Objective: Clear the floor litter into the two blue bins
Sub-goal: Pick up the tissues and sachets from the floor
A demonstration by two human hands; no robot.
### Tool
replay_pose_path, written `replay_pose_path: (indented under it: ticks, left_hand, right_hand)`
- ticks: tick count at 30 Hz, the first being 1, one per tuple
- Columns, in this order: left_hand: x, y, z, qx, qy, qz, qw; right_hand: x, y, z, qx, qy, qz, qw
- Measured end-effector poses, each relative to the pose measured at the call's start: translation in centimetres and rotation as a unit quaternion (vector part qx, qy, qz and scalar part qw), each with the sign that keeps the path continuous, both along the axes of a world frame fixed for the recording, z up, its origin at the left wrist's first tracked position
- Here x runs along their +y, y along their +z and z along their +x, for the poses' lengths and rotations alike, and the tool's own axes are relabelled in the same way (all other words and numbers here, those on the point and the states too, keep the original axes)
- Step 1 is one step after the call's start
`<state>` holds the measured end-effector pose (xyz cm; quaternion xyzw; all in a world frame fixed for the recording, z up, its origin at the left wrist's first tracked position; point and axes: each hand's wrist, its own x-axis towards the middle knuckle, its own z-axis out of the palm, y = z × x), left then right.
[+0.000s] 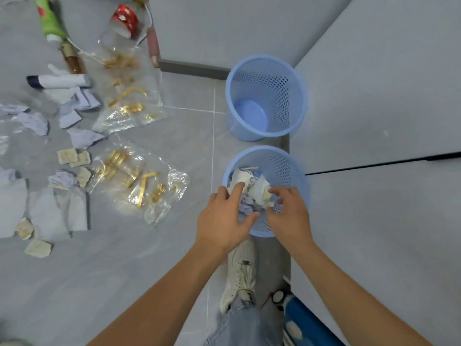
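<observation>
Two blue mesh bins stand by the wall. The far bin (294, 96) holds nothing. The near bin (291, 166) contains crumpled white paper (252, 186). My left hand (224, 221) and my right hand (289, 213) are both over the near bin's rim, fingers spread around the paper wad, touching it. Whether either hand grips it is unclear. Litter covers the floor to the left: clear plastic bags with gold pieces (139, 181), torn paper scraps (82, 138), cracker pieces (38, 248), a red cup (124, 20), a green bottle (50, 21).
A grey cabinet wall (374, 96) runs along the right behind the bins. My white shoe (240, 273) stands just below the near bin. A blue object (306, 323) lies at the bottom right. A brown bottle (72, 58) and a pink-handled tool (152, 44) lie at the top left.
</observation>
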<state>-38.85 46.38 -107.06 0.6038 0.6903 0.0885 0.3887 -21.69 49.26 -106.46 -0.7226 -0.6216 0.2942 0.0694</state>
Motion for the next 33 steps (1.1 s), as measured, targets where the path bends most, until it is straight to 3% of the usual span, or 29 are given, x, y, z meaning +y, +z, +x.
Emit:
replay_pose_path:
  ticks: [4,9,18,27,33]
  left_hand:
    - [-4.4,-0.3,-8.4,0.021,0.038,0.008,0.999]
    - [-12.2,-3.1,-23.5,0.076,0.109,-0.017,0.991]
    - [-24.0,-11.6,-44.8,0.152,0.222,-0.063,0.961]
    - [-26.5,-22.1,-54.2,0.185,0.350,-0.058,0.917]
    - [-25.3,-25.6,-57.3,0.167,0.288,-0.032,0.942]
  right_hand:
    - [-1.9,-0.4,-8.5,0.014,0.056,0.023,0.998]
    - [-5.9,-3.0,-23.5,0.094,0.127,0.000,0.987]
    - [-14.5,-14.0,-46.2,0.109,0.278,-0.052,0.953]
    - [-20.2,-23.5,-55.6,0.034,0.461,-0.077,0.883]
    - [-21.8,-26.5,-55.4,-0.046,0.539,-0.003,0.841]
